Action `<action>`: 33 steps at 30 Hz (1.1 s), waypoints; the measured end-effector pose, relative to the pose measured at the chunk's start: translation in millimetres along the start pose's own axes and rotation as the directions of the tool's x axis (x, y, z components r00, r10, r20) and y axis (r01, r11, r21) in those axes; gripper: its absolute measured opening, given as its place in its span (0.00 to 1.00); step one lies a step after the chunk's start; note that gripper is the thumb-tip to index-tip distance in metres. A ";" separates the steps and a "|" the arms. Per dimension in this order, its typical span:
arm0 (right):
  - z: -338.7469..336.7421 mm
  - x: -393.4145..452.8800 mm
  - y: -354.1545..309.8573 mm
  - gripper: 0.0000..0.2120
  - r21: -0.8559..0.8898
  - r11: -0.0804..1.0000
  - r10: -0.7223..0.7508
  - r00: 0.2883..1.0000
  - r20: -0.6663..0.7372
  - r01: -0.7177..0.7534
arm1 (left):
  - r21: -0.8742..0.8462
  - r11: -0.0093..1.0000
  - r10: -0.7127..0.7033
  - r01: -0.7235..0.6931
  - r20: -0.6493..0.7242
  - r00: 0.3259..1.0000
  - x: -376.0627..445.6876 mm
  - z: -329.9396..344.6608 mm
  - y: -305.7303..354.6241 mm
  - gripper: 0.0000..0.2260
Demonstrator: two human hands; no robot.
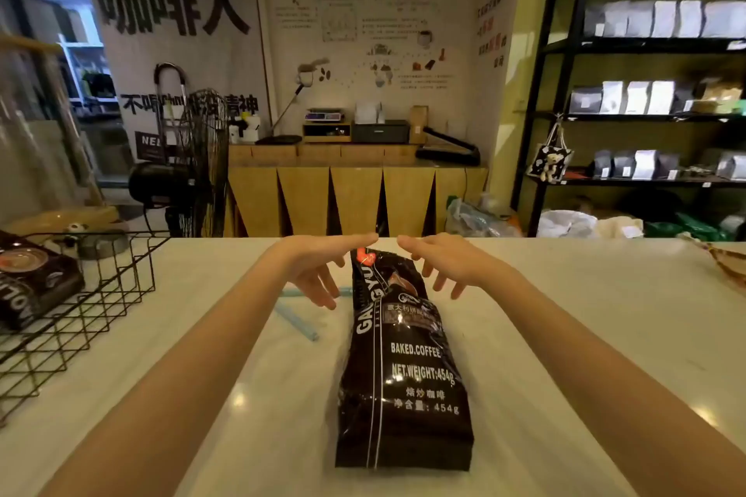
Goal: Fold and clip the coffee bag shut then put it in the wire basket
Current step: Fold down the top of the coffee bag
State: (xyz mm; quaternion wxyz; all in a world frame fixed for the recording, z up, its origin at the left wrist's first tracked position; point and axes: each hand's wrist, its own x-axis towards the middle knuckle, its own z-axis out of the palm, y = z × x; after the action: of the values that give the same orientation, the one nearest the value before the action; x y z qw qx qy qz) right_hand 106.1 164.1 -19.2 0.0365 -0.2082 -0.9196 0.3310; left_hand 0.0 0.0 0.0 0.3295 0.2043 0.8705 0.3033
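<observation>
A black coffee bag (403, 367) with white lettering lies flat on the white counter (585, 335), its top end pointing away from me. My left hand (319, 270) hovers at the left of the bag's far end, fingers spread, holding nothing. My right hand (448, 264) hovers at the right of that end, also spread and empty. Light blue clip sticks (296, 321) lie on the counter just left of the bag, partly hidden under my left hand. The black wire basket (101, 295) stands at the left with another dark coffee bag (32, 282) inside.
A woven tray edge (726, 262) shows at the counter's far right. Beyond the counter stand a black fan (202, 161), a wooden sideboard (355, 194) with equipment, and black shelves (646, 113) of bags at the right.
</observation>
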 end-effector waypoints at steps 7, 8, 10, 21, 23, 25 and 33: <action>27.6 -3.8 13.3 0.31 0.167 0.979 0.110 0.994 0.029 -0.113 | -0.027 0.996 0.085 -0.085 0.012 0.996 9.5 39.7 -14.4 0.35; 31.9 -2.3 15.1 0.32 0.174 0.979 0.107 0.994 0.024 -0.110 | -0.040 0.995 0.091 -0.091 0.005 0.996 13.6 43.7 -15.9 0.35; 39.8 -1.1 17.4 0.34 0.181 0.979 0.098 0.995 0.008 -0.098 | -0.096 0.991 0.095 -0.096 -0.009 0.995 19.6 50.6 -19.2 0.34; 45.8 2.6 22.8 0.30 0.346 0.932 0.141 0.988 -0.070 -0.108 | -0.320 0.929 0.158 -0.184 -0.104 0.982 24.8 64.6 -24.8 0.35; 42.7 2.0 20.0 0.30 0.350 0.931 0.137 0.987 -0.085 -0.099 | -0.332 0.923 0.174 -0.197 -0.098 0.980 21.9 62.8 -22.6 0.31; 36.8 1.2 16.7 0.29 0.354 0.932 0.122 0.986 -0.114 -0.074 | -0.334 0.912 0.216 -0.238 -0.103 0.971 19.2 61.2 -18.1 0.23; 5.2 -13.7 1.4 0.24 0.261 0.922 -0.148 0.884 -0.444 0.285 | -0.440 0.733 0.398 -0.519 -0.341 0.851 -9.4 50.3 7.2 0.18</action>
State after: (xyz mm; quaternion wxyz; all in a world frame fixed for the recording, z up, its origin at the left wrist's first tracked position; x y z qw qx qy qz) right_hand 117.9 156.4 -23.1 0.3018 -0.1597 -0.8423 0.4170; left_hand 42.8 19.9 -21.1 0.1862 0.2824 0.7093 0.6185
